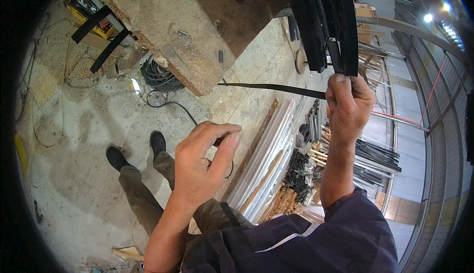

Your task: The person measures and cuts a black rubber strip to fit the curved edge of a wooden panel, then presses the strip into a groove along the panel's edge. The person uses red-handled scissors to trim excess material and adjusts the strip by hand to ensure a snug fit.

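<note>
My right hand (349,105) is raised at the upper right. Its fingers and thumb pinch a flat black strip (289,90) right below the ends of several long black profiles (318,23). From that hand the strip stretches left toward the corner of a worn board (185,51). My left hand (205,157) hangs in the air lower down, apart from the strip. Its thumb and index finger are drawn together; the other fingers are curled and partly hidden, so I cannot see whether anything small is between them.
A coiled black cable (160,75) lies on the concrete floor under the board's edge. Beyond it stands a yellow tool box (94,21). Long white profiles (261,149) and bundled stock lie to the right of my legs, with loaded racks (373,154) farther right.
</note>
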